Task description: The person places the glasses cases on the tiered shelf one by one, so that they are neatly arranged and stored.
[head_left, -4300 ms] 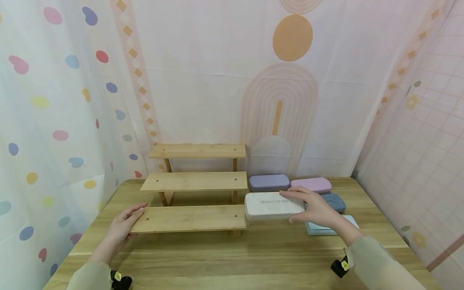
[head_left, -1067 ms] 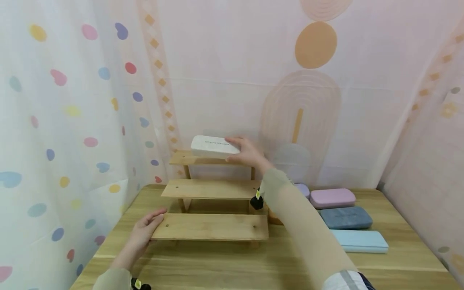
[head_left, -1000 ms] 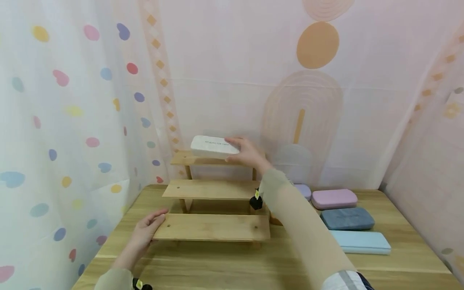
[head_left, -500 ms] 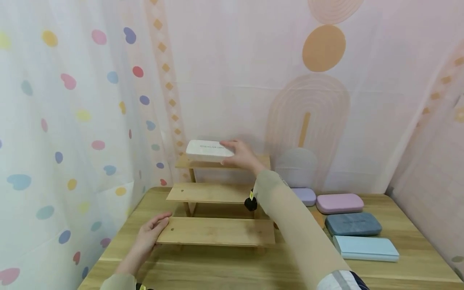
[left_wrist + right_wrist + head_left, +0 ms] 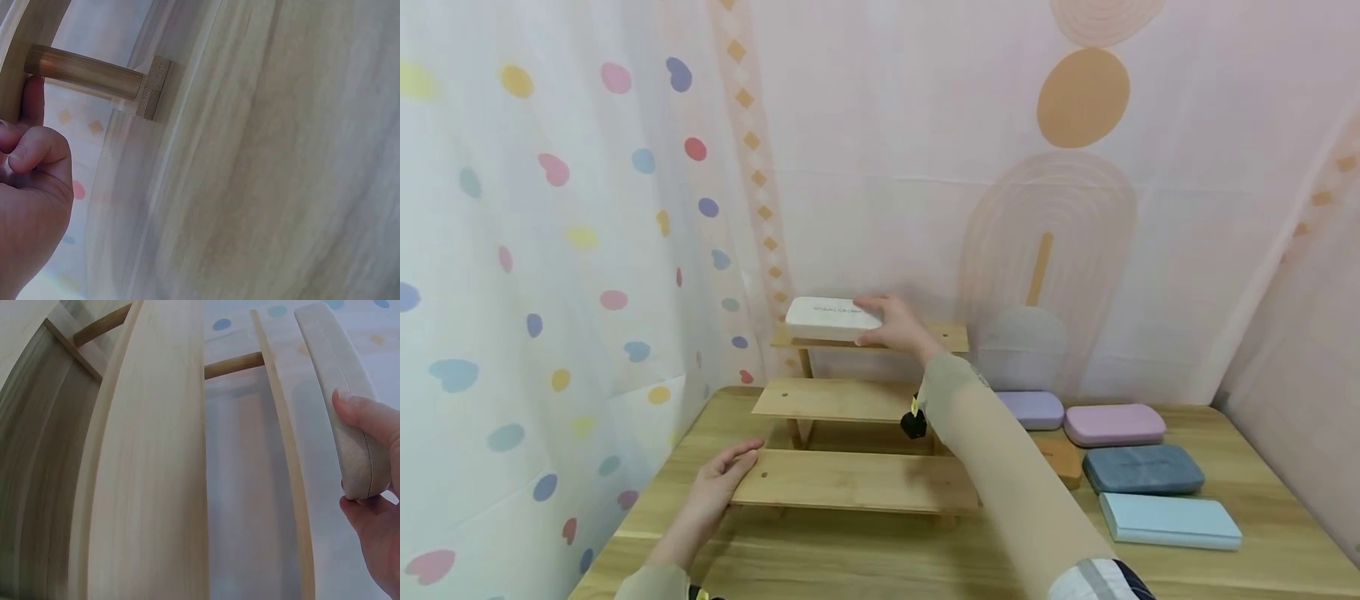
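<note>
On the left part of the top board of a three-tier wooden display stand (image 5: 850, 400), my right hand (image 5: 897, 327) grips a white glasses case (image 5: 823, 317) by its right end. In the right wrist view the thumb presses the front of the case (image 5: 344, 412), with fingers at its end. Whether the case's underside fully rests on the board is hard to tell. My left hand (image 5: 715, 487) holds the left end of the lowest board; the left wrist view shows the curled fingers of that hand (image 5: 37, 181) at the board, beside a round wooden leg (image 5: 87, 72).
Right of the stand lie a lilac case (image 5: 1033, 410), a pink case (image 5: 1115, 425), a grey-blue case (image 5: 1142, 468), a pale blue case (image 5: 1171, 521) and an orange-brown one (image 5: 1062, 461), partly behind the right arm. A patterned curtain (image 5: 880, 233) hangs behind the table (image 5: 850, 558).
The right hand has carried the white glasses case from the right of the stand up to the top board, then lowered it slightly. The left hand keeps its hold; the head view has shifted.
</note>
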{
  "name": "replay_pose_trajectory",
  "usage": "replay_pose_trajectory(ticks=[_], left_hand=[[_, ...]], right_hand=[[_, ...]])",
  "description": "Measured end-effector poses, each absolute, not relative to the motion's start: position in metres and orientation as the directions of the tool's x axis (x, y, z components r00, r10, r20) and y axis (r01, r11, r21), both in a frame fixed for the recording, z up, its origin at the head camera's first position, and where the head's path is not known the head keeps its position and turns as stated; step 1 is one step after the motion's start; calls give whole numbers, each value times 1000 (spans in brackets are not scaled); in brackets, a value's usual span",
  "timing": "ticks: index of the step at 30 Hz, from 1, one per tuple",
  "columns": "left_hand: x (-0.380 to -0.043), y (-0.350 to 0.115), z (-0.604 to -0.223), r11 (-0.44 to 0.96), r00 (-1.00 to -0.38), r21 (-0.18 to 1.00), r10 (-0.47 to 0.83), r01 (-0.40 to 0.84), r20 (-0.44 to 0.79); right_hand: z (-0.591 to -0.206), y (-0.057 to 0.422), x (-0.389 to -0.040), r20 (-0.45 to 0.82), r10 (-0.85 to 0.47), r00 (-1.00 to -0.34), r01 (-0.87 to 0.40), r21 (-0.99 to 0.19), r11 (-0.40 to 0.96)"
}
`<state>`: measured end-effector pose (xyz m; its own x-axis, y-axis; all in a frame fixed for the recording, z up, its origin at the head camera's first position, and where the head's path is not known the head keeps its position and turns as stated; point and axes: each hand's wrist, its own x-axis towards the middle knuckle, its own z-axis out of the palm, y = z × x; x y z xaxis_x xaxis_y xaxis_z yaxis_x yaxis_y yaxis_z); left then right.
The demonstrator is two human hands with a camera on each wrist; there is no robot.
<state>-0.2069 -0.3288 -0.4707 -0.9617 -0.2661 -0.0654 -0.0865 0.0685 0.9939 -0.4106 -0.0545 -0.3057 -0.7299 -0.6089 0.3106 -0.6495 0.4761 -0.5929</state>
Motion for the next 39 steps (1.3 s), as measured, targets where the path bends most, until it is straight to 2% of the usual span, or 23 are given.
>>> replay_pose_trajectory(ticks=[9,16,39], left_hand=[[-202,-324,-470,84,-959,994,-279,-71,-45],[-196,-322,-471,69,-960,995,-276,-65,-43],[-194,-311,-466,90,-962,994,-270,-68,-41]], right_hand=[[-307,-64,-408,310,-597,-739,-630,-632,451],[-311,-71,-403,303,-596,-744,-637,-592,494],[-315,-76,-398,306,-568,-764,-623,-581,525]])
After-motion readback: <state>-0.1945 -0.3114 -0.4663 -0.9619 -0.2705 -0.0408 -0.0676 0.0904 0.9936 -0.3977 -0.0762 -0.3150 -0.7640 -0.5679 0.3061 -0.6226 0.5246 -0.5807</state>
